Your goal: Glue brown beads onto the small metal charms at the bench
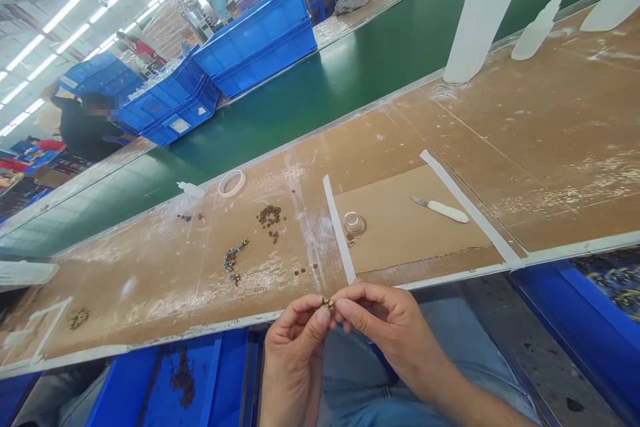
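My left hand (300,340) and my right hand (387,327) meet above my lap, just off the table's front edge. Pinched between both sets of fingertips is a small brass-coloured part (327,304); the fingers cover most of it, so its exact kind does not show. Farther in on the table lies a pile of small dark round pieces (271,215). Left of that pile, a cluster of small gold and blue parts (231,258) forms a curved line. Several single dark pieces (303,271) rest near the front edge, close to my hands.
A knife (443,209) and a small round cup (353,223) lie on a taped cardboard sheet (390,240). A tape roll (231,183) and white bottles (485,20) stand farther off. Behind runs a green conveyor belt (380,47) with blue crates (255,33). Blue bins (200,380) sit below the edge.
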